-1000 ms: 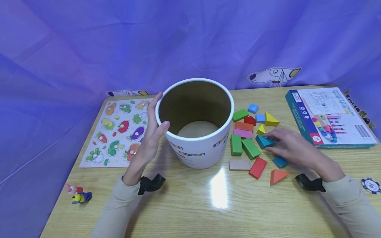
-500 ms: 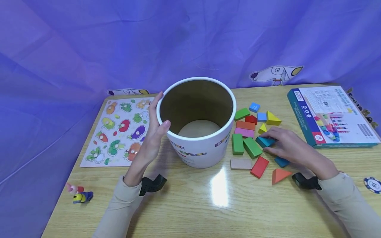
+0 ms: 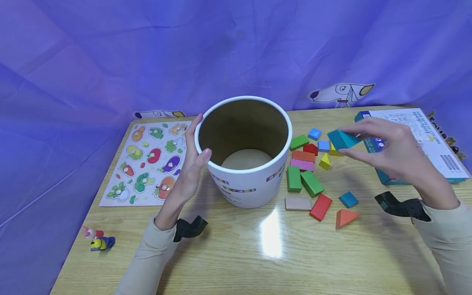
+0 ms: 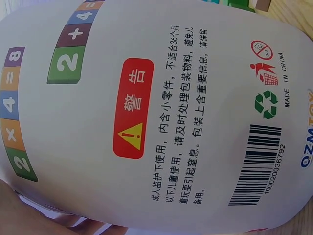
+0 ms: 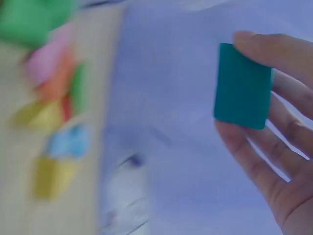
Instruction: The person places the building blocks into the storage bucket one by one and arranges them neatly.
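A teal triangular block [image 3: 343,140] is pinched between the thumb and fingers of my right hand [image 3: 392,147], raised above the table. In the right wrist view the block [image 5: 243,87] shows one flat rectangular face. My left hand [image 3: 186,176] rests against the left side of a large white bucket [image 3: 247,188], fingers along its outer wall and thumb at the rim. Printed sums and a barcode fill the bucket's wall [image 4: 205,147] in the left wrist view. Right of the bucket lie several coloured blocks, among them a green block [image 3: 312,183] and a red block [image 3: 321,207].
A vegetable peg puzzle [image 3: 125,180] lies left of the bucket. At the right are a flat boxed toy [image 3: 442,159], partly behind my right hand, and a poker chip edge of the table is bare of it now. Small figures [image 3: 101,243] sit at the left edge. A purple curtain [image 3: 236,49] hangs behind.
My right hand has lifted the teal triangular block off the table, up and to the right. A small yellow triangle beside it has shifted slightly. The left hand and bucket stay put.
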The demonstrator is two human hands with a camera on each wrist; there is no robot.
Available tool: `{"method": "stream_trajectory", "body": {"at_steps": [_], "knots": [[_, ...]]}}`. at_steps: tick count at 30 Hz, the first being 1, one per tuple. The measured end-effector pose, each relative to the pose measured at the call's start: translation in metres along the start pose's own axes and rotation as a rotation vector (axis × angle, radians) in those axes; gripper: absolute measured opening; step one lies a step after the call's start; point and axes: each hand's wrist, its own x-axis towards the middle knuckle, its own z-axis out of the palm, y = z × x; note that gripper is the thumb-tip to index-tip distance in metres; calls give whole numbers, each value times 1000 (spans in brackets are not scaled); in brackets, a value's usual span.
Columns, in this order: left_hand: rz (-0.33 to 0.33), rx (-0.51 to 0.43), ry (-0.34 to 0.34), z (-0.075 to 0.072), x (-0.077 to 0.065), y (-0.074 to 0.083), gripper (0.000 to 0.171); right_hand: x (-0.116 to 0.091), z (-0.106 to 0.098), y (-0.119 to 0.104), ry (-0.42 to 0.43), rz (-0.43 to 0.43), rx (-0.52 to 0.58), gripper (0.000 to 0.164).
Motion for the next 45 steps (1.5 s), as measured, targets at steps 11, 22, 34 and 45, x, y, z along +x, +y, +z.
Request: {"method": "stream_trajectory", "body": {"at_steps": [11, 22, 34, 45], "knots": [[22, -26, -4, -1, 0, -3, 101, 83, 21, -81, 67, -207, 404, 52], [22, -14, -6, 0, 0, -3, 98, 109, 65, -98, -38, -246, 473, 43], [32, -12, -12, -1, 0, -4, 92, 111, 70, -92, -76, -223, 464, 44], [34, 1, -5, 0, 0, -4, 95, 111, 64, -91, -110, -246, 467, 46]]}}
